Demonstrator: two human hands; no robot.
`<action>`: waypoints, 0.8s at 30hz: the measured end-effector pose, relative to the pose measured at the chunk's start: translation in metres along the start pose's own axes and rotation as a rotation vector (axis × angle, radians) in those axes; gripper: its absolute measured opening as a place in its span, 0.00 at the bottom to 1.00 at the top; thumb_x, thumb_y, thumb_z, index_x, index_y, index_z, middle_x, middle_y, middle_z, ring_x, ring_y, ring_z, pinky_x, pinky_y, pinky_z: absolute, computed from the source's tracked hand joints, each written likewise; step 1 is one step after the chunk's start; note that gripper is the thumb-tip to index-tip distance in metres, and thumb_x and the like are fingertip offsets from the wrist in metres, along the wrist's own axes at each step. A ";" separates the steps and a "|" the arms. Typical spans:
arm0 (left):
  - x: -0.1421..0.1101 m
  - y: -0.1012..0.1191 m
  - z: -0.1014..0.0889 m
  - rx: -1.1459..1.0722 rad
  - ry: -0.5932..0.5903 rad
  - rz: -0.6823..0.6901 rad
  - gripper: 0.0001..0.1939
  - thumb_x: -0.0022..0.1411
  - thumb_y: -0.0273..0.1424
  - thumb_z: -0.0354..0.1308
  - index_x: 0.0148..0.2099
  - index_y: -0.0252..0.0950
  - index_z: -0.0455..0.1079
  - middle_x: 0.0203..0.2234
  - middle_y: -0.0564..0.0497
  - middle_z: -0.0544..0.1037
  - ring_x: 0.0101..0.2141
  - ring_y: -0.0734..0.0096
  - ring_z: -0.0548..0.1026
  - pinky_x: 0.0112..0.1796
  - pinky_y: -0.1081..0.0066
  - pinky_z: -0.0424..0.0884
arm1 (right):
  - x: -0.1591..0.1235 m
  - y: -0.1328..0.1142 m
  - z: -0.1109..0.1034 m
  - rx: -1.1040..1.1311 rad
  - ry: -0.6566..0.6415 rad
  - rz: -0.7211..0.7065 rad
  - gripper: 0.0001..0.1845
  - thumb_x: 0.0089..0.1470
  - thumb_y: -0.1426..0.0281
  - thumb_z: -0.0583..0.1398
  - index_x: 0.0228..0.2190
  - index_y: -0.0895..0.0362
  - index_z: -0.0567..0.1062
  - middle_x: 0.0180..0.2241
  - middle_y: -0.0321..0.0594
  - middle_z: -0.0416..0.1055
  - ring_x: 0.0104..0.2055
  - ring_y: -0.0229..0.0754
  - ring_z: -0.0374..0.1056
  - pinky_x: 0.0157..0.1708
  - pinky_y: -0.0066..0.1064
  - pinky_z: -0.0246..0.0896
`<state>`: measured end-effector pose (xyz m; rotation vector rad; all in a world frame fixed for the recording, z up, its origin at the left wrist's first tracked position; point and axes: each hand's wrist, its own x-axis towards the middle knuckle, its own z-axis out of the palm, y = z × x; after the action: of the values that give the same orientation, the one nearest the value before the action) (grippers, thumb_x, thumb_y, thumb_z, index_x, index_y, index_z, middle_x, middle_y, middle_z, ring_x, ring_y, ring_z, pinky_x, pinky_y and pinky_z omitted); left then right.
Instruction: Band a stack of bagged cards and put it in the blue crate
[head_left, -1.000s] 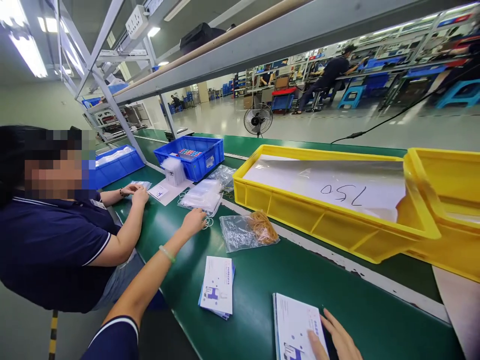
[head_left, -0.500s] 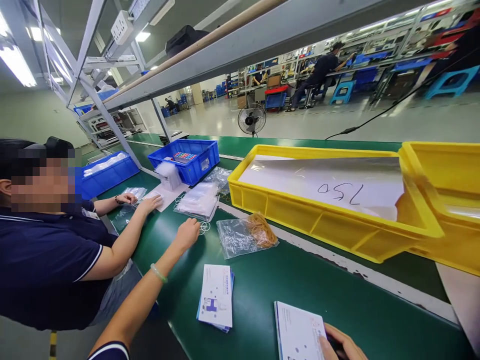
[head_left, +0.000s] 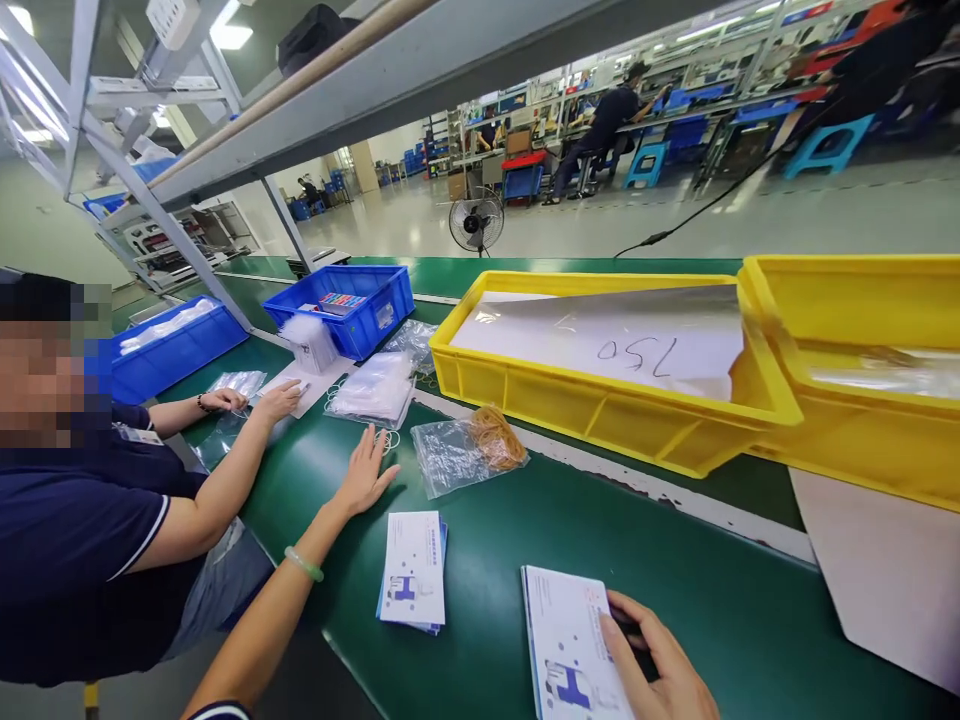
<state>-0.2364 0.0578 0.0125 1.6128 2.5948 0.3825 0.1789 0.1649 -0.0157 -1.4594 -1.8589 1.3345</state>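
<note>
My left hand (head_left: 365,476) lies over the green table with its fingers stretched out and spread, and nothing shows in its grasp. Its fingertips are beside some white rubber bands (head_left: 388,440); whether they touch cannot be made out. At the lower right, my right hand (head_left: 656,660) grips a stack of booklets (head_left: 568,645) with white printed covers by its right edge, thumb on top. Between my hands rests a second, smaller stack of booklets (head_left: 412,570), slightly fanned. A clear bag (head_left: 446,458) with tan rubber bands (head_left: 497,440) lies beyond it.
A co-worker (head_left: 75,540) sits at the left, hands on plastic bags. Clear bags (head_left: 375,385) are piled near a blue bin (head_left: 367,330). Yellow bins (head_left: 600,425) line the table's far side at the right. A metal shelf beam (head_left: 375,95) crosses overhead.
My left hand has opened from a closed, pinching pose and its fingers are spread beside the white rubber bands. My right hand still holds its booklets. The camera view has shifted to the right.
</note>
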 end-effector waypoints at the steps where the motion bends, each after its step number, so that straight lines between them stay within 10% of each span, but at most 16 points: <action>1: -0.010 0.007 -0.005 -0.023 0.025 -0.003 0.33 0.70 0.40 0.45 0.70 0.31 0.40 0.69 0.32 0.41 0.68 0.47 0.43 0.62 0.45 0.52 | -0.001 0.001 0.001 -0.013 0.016 -0.019 0.26 0.57 0.48 0.54 0.46 0.52 0.73 0.46 0.49 0.74 0.42 0.55 0.71 0.22 0.33 0.68; 8: -0.121 0.106 -0.044 -0.424 0.302 0.130 0.23 0.69 0.35 0.50 0.65 0.43 0.57 0.60 0.43 0.67 0.59 0.55 0.66 0.58 0.55 0.66 | -0.005 -0.009 0.016 -0.036 0.049 -0.164 0.25 0.63 0.55 0.48 0.53 0.57 0.66 0.51 0.52 0.70 0.50 0.54 0.68 0.48 0.46 0.67; 13: -0.165 0.178 -0.019 -0.642 0.085 0.294 0.20 0.65 0.30 0.56 0.58 0.45 0.66 0.52 0.45 0.75 0.52 0.59 0.74 0.50 0.63 0.75 | -0.012 -0.027 -0.006 -0.138 0.073 -0.235 0.30 0.63 0.54 0.52 0.61 0.55 0.57 0.59 0.54 0.62 0.57 0.56 0.64 0.50 0.48 0.67; 18: -0.164 0.192 -0.004 -0.760 0.043 0.241 0.17 0.64 0.27 0.56 0.55 0.42 0.69 0.50 0.44 0.76 0.49 0.60 0.76 0.49 0.62 0.76 | -0.041 -0.033 -0.031 -0.520 -0.206 -0.672 0.45 0.56 0.56 0.63 0.66 0.46 0.48 0.67 0.49 0.50 0.68 0.61 0.47 0.58 0.54 0.58; 24: -0.152 0.187 -0.012 -0.802 0.086 0.131 0.10 0.66 0.28 0.55 0.48 0.40 0.73 0.46 0.45 0.79 0.46 0.61 0.78 0.47 0.64 0.77 | -0.047 -0.042 -0.013 -0.619 -0.097 -0.400 0.55 0.56 0.55 0.62 0.68 0.47 0.31 0.70 0.53 0.36 0.68 0.67 0.43 0.57 0.59 0.58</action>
<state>-0.0061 -0.0009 0.0573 1.4522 1.9466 1.3113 0.1849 0.1283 0.0368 -1.1823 -2.6055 0.6755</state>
